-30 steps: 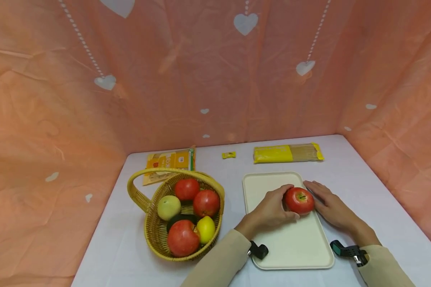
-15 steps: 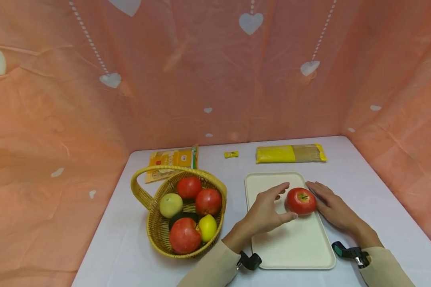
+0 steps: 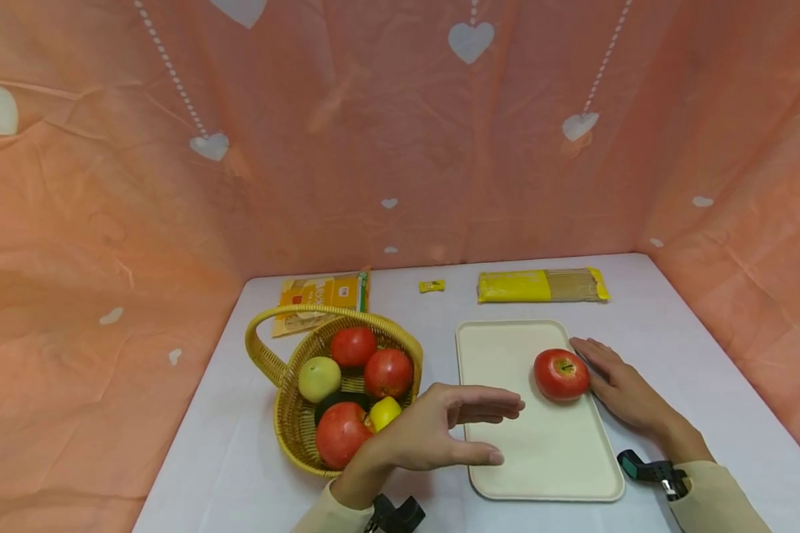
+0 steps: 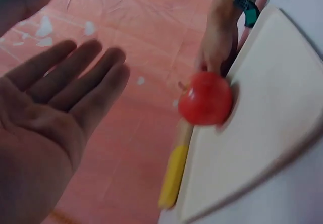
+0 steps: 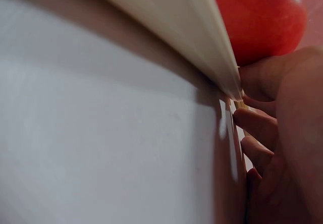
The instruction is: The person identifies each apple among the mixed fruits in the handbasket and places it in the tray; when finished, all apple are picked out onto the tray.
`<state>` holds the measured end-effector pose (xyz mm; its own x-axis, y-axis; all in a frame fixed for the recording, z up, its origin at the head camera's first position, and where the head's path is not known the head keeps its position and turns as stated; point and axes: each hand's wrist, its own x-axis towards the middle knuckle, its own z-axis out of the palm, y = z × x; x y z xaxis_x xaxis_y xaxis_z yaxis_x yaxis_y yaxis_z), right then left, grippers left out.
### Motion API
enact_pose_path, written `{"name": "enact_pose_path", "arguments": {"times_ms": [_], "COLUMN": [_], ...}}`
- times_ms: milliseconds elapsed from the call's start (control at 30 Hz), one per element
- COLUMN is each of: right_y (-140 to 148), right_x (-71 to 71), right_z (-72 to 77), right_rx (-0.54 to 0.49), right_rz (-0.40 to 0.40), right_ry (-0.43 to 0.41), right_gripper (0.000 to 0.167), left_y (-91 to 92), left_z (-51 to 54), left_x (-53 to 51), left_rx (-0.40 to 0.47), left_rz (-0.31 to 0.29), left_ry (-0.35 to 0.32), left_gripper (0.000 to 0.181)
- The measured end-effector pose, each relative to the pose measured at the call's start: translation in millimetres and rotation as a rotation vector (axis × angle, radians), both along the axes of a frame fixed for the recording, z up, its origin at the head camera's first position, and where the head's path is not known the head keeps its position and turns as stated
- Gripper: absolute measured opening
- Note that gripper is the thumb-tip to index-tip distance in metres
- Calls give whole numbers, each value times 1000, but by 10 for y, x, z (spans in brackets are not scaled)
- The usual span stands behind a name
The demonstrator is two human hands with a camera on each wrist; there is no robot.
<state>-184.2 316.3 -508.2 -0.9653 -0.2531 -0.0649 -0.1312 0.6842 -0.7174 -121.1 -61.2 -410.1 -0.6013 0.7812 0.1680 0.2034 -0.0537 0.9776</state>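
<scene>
A red apple stands stem-up near the right rim of a cream rectangular tray. My left hand is in the air over the tray's left edge, thumb and fingers spread apart, nothing between them. In the left wrist view its palm faces the camera, well apart from the apple. My right hand rests at the tray's right edge with fairly straight fingers, close beside the apple. In the right wrist view its fingers touch the tray's rim; part of the contact is hidden.
Left of the tray stands a yellow wicker basket with an arched handle, holding several fruits: red ones, a pale green one, a lemon and a dark one. Behind lie an orange packet, a small yellow sachet and a packet of noodles.
My left hand has let go of the apple and drawn back left and nearer, toward the basket. The apple stays on the tray. My right hand has kept its place at the rim.
</scene>
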Motion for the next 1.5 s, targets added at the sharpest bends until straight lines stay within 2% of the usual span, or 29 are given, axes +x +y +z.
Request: {"name": "enact_pose_path", "arguments": {"times_ms": [200,333,500,633,733,900,967,1133,1267,1367,1500], "right_y": [17,19,16,-1,-7,-8,-7,-13,-16,-16,-15], "right_x": [0,-4,-4,-8,-6,-10,-11,-8,-4,-4,-10], "right_z": [-12,-9,-9,-5,-3,-5,-6,-3,-4,-9,-14], "right_rx": [-1,6,8,7,7,10,10,17,21,23,26], "right_rz": [4,4,0,-9,-17,-18,-17,-19,-23,-25,-26], "right_ry": [1,2,-15,-30,-35,-33,-34,-37,-40,-41,-35], "right_gripper": [65,65,66,67,67,67,67,68,68,68,68], "left_y": [-510,-889,-1328,-1624,-1763,-1853,-1854,-1796,-1721,-1673,-1601], "left_z": [112,176,220,276,335,418,422,353,282,256,255], "left_x": [117,134,134,144,150,152,145,140,163,181,193], "left_rx": [45,80,30,-75,-159,-347,-431,-609,-762,-813,-836], "left_rz": [-100,-116,-37,49,120,286,331,349,368,384,370], "left_ry": [14,-7,-34,-59,-33,75,105,132,231,289,262], "left_gripper": [55,54,53,52,52,50,51,58,64,69,77]}}
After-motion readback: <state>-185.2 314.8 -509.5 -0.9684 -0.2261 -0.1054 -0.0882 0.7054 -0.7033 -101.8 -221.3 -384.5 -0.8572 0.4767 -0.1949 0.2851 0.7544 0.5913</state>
